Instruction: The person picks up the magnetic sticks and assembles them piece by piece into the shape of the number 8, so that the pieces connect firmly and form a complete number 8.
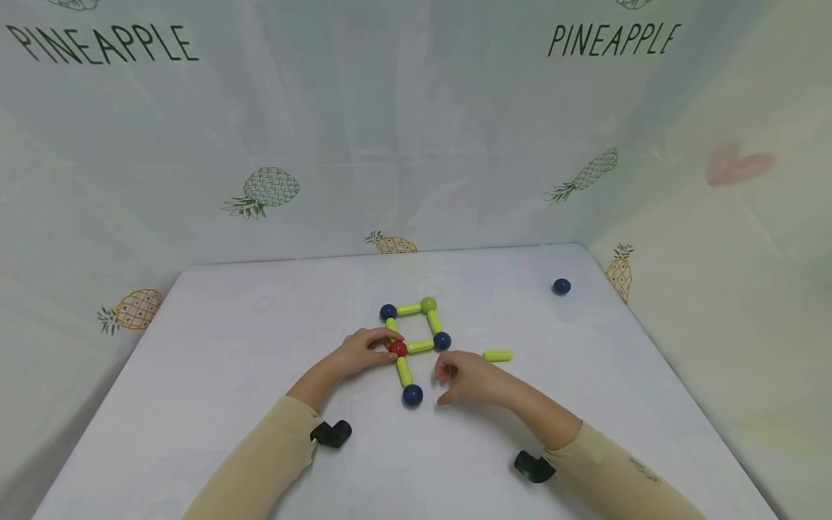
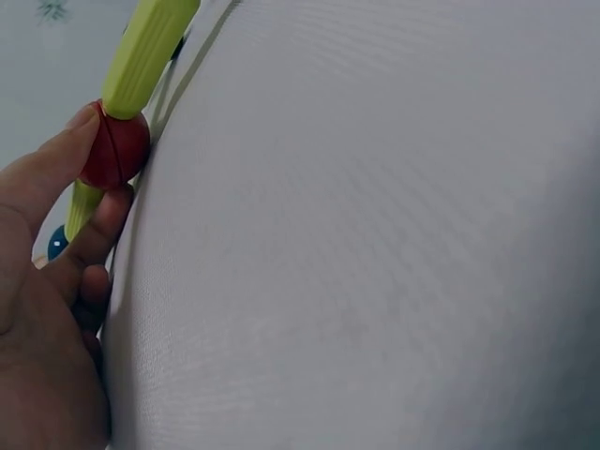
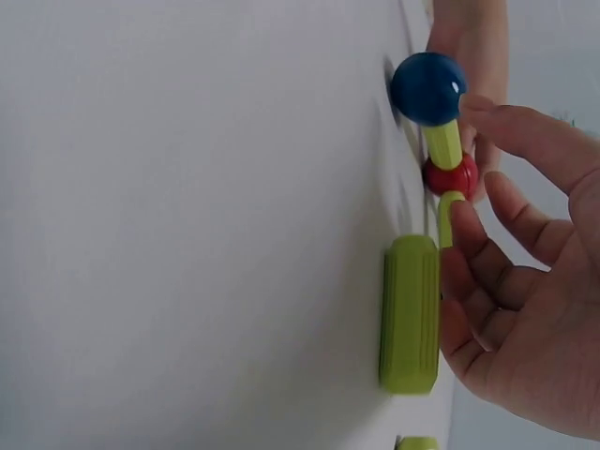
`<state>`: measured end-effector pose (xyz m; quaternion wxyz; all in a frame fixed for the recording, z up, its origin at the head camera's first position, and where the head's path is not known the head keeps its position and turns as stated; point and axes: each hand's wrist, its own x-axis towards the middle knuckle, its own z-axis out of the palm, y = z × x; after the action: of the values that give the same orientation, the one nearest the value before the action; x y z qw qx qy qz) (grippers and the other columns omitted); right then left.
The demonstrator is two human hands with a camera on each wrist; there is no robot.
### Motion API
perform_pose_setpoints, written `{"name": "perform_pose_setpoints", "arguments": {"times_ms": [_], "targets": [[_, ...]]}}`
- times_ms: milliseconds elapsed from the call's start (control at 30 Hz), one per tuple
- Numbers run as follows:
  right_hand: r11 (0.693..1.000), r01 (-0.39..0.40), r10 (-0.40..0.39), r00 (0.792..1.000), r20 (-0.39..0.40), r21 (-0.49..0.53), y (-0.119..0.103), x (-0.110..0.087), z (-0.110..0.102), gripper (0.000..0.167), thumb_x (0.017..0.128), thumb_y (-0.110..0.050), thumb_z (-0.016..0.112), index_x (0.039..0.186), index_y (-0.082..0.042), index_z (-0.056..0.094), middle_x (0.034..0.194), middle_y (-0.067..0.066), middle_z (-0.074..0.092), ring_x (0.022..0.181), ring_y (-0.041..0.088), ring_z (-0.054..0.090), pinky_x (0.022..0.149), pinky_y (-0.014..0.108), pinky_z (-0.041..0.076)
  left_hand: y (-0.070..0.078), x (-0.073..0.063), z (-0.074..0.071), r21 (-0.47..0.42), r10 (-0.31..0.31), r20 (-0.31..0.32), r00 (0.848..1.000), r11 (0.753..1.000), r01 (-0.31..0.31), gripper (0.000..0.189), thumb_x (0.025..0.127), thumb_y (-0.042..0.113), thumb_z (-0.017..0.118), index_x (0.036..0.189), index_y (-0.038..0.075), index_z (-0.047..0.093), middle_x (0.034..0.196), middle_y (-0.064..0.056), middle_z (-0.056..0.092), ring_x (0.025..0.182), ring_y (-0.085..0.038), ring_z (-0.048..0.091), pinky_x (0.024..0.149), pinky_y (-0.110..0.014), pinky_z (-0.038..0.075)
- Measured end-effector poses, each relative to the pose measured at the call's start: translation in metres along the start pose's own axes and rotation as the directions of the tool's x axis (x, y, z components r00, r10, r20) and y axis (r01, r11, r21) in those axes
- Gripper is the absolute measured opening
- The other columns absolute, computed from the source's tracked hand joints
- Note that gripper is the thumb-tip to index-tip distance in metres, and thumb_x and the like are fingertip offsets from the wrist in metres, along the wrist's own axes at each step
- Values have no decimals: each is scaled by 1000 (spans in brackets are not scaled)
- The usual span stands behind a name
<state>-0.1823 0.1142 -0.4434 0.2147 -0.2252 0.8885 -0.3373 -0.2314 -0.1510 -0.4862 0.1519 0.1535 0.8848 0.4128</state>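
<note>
A red ball (image 1: 398, 349) joins yellow-green rods into a square frame on the table, with a dark blue ball, a green ball (image 1: 428, 305) and another dark blue ball (image 1: 442, 341) at the other corners. My left hand (image 1: 360, 352) pinches the red ball between thumb and fingers. From that ball a further rod (image 1: 404, 371) runs toward me and ends in a blue ball (image 1: 412, 395). To its right, my right hand (image 1: 473, 378) hovers with loosely bent fingers, holding nothing. In the right wrist view, a loose yellow-green rod (image 3: 410, 314) lies beside its fingers.
One loose rod (image 1: 497, 355) lies just beyond the right hand. A separate dark blue ball (image 1: 562, 287) sits near the table's far right corner. Pineapple-printed cloth (image 1: 416, 144) stands behind the white table (image 1: 260, 310). Black wrist mounts (image 1: 534, 467) stick out from both sleeves.
</note>
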Motion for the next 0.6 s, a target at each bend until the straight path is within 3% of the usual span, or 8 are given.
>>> {"name": "perform_pose_setpoints", "arguments": {"times_ms": [333, 600], "targets": [[999, 9, -10, 1000, -14, -51, 15, -7, -9, 34, 70, -11, 88, 91, -12, 61, 87, -2, 55, 85, 17, 49, 77, 35, 44, -3, 3, 1, -21, 6, -37, 999, 1000, -7, 35, 88, 30, 74, 121, 28, 62, 99, 9, 59, 88, -17, 44, 76, -36, 33], [998, -32, 31, 999, -32, -51, 24, -13, -11, 33, 70, -7, 87, 88, -13, 60, 87, -3, 55, 85, 18, 49, 78, 36, 45, -2, 3, 2, -53, 3, -66, 998, 999, -6, 29, 90, 26, 72, 118, 25, 64, 101, 7, 63, 84, -18, 45, 72, -34, 35]]}}
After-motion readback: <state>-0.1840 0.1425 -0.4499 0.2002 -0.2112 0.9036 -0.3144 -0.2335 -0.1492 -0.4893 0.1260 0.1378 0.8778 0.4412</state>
